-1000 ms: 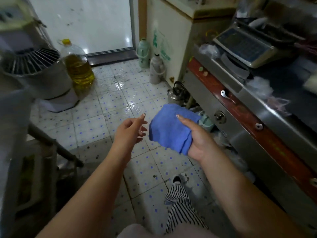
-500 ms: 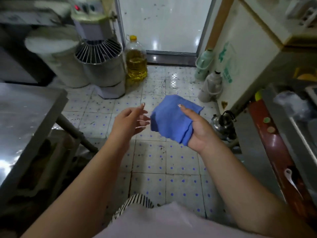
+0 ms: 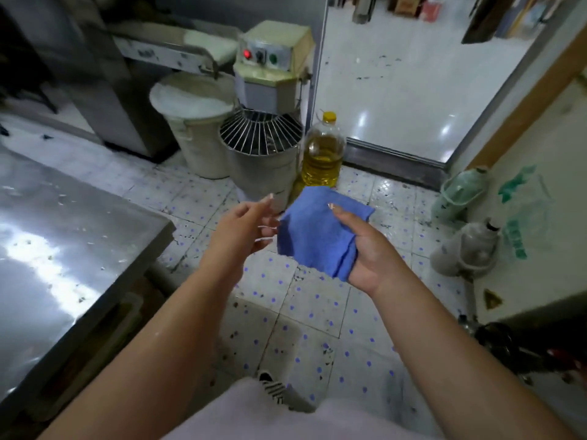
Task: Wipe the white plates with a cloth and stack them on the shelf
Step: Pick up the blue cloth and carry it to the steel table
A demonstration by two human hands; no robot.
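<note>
From the head view, the person stands over a tiled floor (image 3: 305,315) speckled with blue dots, both bare forearms reaching out in front. The right hand (image 3: 370,252) holds a folded blue cloth (image 3: 317,230), thumb laid across the top face and the other fingers hidden beneath it, so the cloth is pinched between thumb and fingers. The cloth hangs in the air above the floor, its far corners free, its near corner tucked into the palm.

The left hand (image 3: 241,227) is just beside the cloth's left edge, fingers loosely curved and a little spread, holding nothing; whether the fingertips touch the cloth I cannot tell.

At the left a steel bench (image 3: 60,249) juts in, its near corner pointing toward the left forearm. Beyond the hands stands a mixer (image 3: 270,122) with a wire guard over its bowl, a white tub (image 3: 197,128) against its left side and an oil bottle (image 3: 324,150) with a yellow cap just to its right. A doorway (image 3: 409,77) opens onto a pale shiny floor behind the bottle. Against the right wall sit a green jug (image 3: 460,192) and a grey jug (image 3: 467,249), near each other.

No plates or shelf show in this view.
</note>
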